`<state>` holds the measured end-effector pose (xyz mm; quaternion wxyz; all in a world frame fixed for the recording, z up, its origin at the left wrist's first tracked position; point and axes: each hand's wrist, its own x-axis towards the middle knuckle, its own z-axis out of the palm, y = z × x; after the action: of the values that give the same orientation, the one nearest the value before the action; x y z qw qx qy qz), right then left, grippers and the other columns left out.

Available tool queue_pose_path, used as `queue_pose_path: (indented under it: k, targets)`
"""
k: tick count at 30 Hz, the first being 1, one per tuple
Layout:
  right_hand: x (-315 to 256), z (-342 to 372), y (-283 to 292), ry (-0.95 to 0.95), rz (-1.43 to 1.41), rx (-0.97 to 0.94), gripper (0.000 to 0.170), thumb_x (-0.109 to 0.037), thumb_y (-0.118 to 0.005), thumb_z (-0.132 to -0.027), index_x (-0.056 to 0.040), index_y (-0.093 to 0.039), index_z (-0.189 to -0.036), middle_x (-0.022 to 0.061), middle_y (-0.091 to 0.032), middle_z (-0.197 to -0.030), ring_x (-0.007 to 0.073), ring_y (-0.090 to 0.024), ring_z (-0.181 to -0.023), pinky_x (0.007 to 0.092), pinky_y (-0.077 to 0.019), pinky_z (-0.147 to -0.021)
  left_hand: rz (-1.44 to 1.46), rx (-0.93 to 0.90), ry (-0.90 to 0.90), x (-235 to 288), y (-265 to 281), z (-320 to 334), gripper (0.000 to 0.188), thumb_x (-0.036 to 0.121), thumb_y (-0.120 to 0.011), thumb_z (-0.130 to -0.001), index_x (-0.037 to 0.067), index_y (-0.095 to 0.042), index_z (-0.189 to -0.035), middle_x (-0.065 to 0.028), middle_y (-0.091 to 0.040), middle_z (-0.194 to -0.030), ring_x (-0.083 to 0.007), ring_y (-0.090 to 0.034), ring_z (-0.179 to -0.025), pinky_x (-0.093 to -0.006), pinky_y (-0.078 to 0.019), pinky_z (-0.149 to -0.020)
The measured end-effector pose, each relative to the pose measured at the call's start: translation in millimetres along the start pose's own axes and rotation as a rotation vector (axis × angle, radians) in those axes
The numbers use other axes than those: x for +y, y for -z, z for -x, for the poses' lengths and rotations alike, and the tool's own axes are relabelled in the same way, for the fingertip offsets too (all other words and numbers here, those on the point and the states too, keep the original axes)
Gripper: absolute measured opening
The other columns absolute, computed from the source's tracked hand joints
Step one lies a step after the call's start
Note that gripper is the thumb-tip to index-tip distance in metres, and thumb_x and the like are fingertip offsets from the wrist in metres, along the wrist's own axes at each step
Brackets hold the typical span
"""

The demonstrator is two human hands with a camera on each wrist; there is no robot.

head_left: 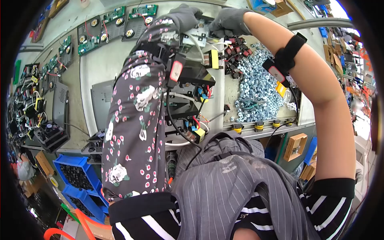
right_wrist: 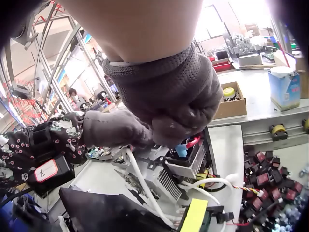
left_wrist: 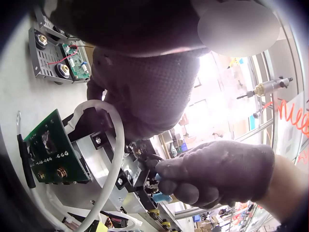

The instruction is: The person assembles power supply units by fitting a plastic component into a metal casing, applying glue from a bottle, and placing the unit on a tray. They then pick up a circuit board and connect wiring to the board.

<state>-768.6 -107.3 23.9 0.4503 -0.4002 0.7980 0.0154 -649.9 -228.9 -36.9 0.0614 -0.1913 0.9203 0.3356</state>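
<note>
Both hands wear grey gloves and meet at a metal unit (head_left: 199, 29) at the far side of the bench. In the left wrist view, the left hand (left_wrist: 145, 92) grips this unit behind a green circuit board (left_wrist: 55, 150) and a thick white cable (left_wrist: 117, 145). Close by, the right hand (left_wrist: 217, 174) has curled fingers at the unit's end, above a light-blue piece (left_wrist: 161, 197); whatever is between its fingertips is hidden. The right wrist view shows the left hand (right_wrist: 116, 128) beside the right hand (right_wrist: 169, 101), over a finned heat sink (right_wrist: 166, 183).
Loose metal nuts (head_left: 260, 88) and dark red-black parts (head_left: 236, 54) are heaped on the right. More wired units (head_left: 188, 108) lie nearer the body. Trays with green boards (head_left: 114, 24) stand at the back left; blue bins (head_left: 78, 176) are lower left.
</note>
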Motion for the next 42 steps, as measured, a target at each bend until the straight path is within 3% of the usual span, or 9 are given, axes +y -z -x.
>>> queue_pose_path:
  k: [12,17,25,28,29,33,38,39,42]
  targets:
    - [-0.3,-4.2,9.7,-0.145,-0.406,-0.117,0.016,-0.017,-0.066,-0.082,-0.0031,-0.069,-0.088,0.0046,-0.064,-0.070,0.0091,-0.044,-0.047,0.0259,-0.0349,-0.043,0.071,0.006,0.008,0.7,6.1,9.6,0.049,0.008,-0.052,-0.076,0.012,-0.055,-0.125,-0.0166,-0.051,-0.118,-0.0318,-0.051,-0.113,-0.0360,-0.0415,-0.098]
    - [-5.8,-23.9,1.2,-0.016,0.196,-0.110,0.015,-0.019,-0.064,-0.073,-0.0109,-0.067,-0.061,0.0039,-0.059,-0.058,0.0151,-0.052,-0.051,0.0351,-0.0402,-0.047,-0.023,0.029,-0.071,-6.6,0.0,6.7,0.049,0.016,-0.055,-0.076,0.011,-0.056,-0.124,-0.0201,-0.052,-0.119,-0.0346,-0.051,-0.112,-0.0379,-0.0401,-0.098]
    - [-15.8,-15.8,0.9,-0.255,-0.246,-0.142,0.029,-0.020,-0.065,-0.080,-0.0095,-0.058,-0.055,0.0018,-0.052,-0.052,0.0111,-0.038,-0.041,0.0286,-0.0277,-0.038,-0.110,-0.029,0.121,19.1,11.2,14.0,0.049,0.018,-0.053,-0.080,0.021,-0.052,-0.129,-0.0166,-0.048,-0.127,-0.0343,-0.047,-0.120,-0.0393,-0.0375,-0.103]
    - [-10.8,-5.8,-8.7,-0.134,-0.315,0.060,0.029,-0.024,-0.067,-0.079,-0.0058,-0.061,-0.058,0.0029,-0.054,-0.052,0.0115,-0.043,-0.042,0.0288,-0.0335,-0.040,-0.260,-0.002,0.176,31.1,13.4,23.1,0.052,0.020,-0.053,-0.080,0.021,-0.048,-0.132,-0.0163,-0.045,-0.132,-0.0334,-0.045,-0.122,-0.0400,-0.0360,-0.104]
    - [-9.4,-4.1,-9.5,0.171,0.283,0.092,0.011,-0.012,-0.060,-0.075,-0.0036,-0.067,-0.074,0.0139,-0.066,-0.073,0.0248,-0.064,-0.066,0.0373,-0.0505,-0.059,-0.270,-0.005,0.176,32.2,14.3,24.6,0.052,0.020,-0.053,-0.080,0.021,-0.048,-0.132,-0.0163,-0.045,-0.132,-0.0334,-0.045,-0.122,-0.0400,-0.0360,-0.104]
    - [-10.4,17.4,-24.7,0.055,0.367,0.287,0.034,-0.031,-0.048,-0.084,-0.0136,-0.069,-0.106,0.0179,-0.064,-0.107,0.0321,-0.064,-0.095,0.0401,-0.0489,-0.084,-0.390,0.026,0.135,41.0,29.8,36.8,0.058,0.029,-0.055,-0.078,0.013,-0.047,-0.133,-0.0212,-0.049,-0.127,-0.0350,-0.046,-0.121,-0.0425,-0.0365,-0.103]
    - [29.3,49.1,-73.1,0.371,0.258,0.639,0.034,-0.039,-0.051,-0.087,-0.0134,-0.065,-0.103,0.0141,-0.065,-0.100,0.0317,-0.064,-0.090,0.0420,-0.0504,-0.077,-0.169,0.355,-0.069,32.6,53.7,47.4,0.041,0.025,-0.060,-0.081,0.007,-0.059,-0.117,-0.0181,-0.062,-0.110,-0.0294,-0.060,-0.101,-0.0359,-0.0462,-0.089]
    - [57.9,18.2,-110.9,0.426,-0.397,0.675,0.035,-0.039,-0.053,-0.086,-0.0098,-0.064,-0.101,0.0144,-0.065,-0.097,0.0323,-0.063,-0.084,0.0416,-0.0501,-0.075,0.021,0.334,-0.097,33.5,58.2,40.2,0.043,0.024,-0.058,-0.083,0.005,-0.054,-0.122,-0.0168,-0.060,-0.113,-0.0277,-0.057,-0.103,-0.0356,-0.0451,-0.090]
    - [111.3,112.2,-156.0,0.344,-0.598,0.734,0.039,-0.042,-0.052,-0.084,-0.0057,-0.064,-0.088,0.0182,-0.063,-0.083,0.0363,-0.060,-0.079,0.0436,-0.0464,-0.071,-0.021,0.368,-0.155,62.3,76.3,26.1,0.048,0.022,-0.052,-0.091,0.000,-0.043,-0.133,-0.0124,-0.054,-0.123,-0.0209,-0.051,-0.111,-0.0334,-0.0392,-0.096]
